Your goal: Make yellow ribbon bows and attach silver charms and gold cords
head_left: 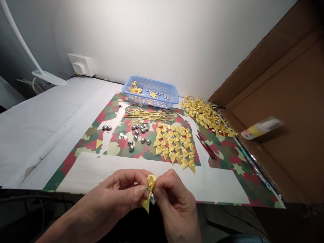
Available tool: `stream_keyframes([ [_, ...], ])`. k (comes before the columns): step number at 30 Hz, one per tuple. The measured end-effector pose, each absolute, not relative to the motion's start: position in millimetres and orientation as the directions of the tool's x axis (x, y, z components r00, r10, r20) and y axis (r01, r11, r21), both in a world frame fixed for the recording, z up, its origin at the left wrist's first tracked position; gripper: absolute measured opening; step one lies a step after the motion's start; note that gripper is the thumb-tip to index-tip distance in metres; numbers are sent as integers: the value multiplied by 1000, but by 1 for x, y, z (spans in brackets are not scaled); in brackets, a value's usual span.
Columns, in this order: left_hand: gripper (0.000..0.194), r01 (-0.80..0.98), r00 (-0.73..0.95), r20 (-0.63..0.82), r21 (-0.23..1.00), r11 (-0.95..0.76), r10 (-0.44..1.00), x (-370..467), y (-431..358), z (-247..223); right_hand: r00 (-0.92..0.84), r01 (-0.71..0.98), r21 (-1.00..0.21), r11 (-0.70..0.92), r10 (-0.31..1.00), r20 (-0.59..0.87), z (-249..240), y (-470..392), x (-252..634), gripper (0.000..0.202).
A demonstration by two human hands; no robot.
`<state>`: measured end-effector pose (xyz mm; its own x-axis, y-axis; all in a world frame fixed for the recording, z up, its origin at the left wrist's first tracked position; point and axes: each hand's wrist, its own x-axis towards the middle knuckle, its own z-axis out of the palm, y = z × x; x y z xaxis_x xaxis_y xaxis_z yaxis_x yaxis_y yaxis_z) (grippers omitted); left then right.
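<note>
Close to my body, beyond the table's front edge, I hold a yellow ribbon bow [151, 180] between both hands. My left hand [126, 194] pinches it from the left with thumb and forefinger. From the other side, my right hand [174, 199] grips it with closed fingertips. A silver jingle bell [152, 199] hangs just under the bow, by the right thumb. The join between bell and bow is hidden by my fingers. Several yellow bows [174, 147] lie in columns on the table, with loose silver bells [136, 132] left of them and gold cords [148, 115] behind.
A blue basket [126, 88] with bows and bells stands at the back. At right are a heap of bows with bells [205, 113], small scissors [207, 147], a bottle [260, 129] and a cardboard wall [286, 84]. A white lamp [48, 77] stands at left.
</note>
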<state>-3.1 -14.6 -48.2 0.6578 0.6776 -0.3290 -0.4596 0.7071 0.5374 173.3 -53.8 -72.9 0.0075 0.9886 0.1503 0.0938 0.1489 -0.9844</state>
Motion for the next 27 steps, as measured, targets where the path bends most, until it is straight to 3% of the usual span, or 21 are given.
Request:
stream_keyframes([
  [14, 12, -406, 645, -261, 679, 611, 718, -4, -16, -47, 5, 83, -970, 227, 974, 229, -72, -53, 175, 19],
  [27, 11, -391, 661, -263, 679, 621, 703, -6, -16, -47, 49, 60, -955, 292, 954, 295, -74, -54, 173, 19],
])
